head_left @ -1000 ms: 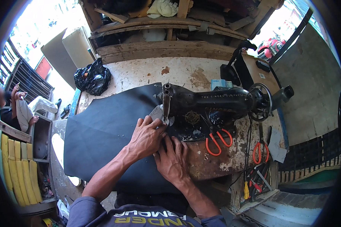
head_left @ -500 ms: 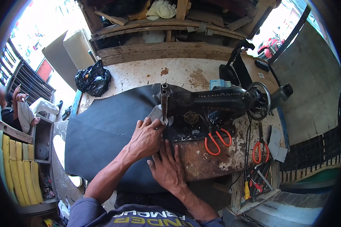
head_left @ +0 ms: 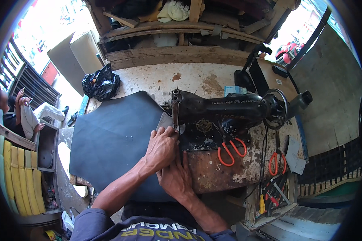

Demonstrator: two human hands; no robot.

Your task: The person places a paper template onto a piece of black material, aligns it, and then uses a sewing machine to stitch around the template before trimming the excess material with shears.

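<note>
A large smooth black sheet, perhaps leatherette, lies over the left of the worktable, its right edge under the head of a black sewing machine. My left hand is closed, its bent fingers pressing on the sheet's edge just in front of the needle; the fingertips are hidden. A pale grey flat piece shows beside the needle bar, past my left knuckles. Close by, my right hand lies flat with fingers stretched out at the sheet's right edge, some of them covered by my left hand.
Orange-handled scissors lie on the machine bed, and a second pair is at the table's right. An open drawer holds several tools. A black plastic bag sits at the far left. A person sits off to the left.
The black sheet has turned, its far corner shifting left and away from the machine head. My left hand has come slightly nearer and over my right fingers.
</note>
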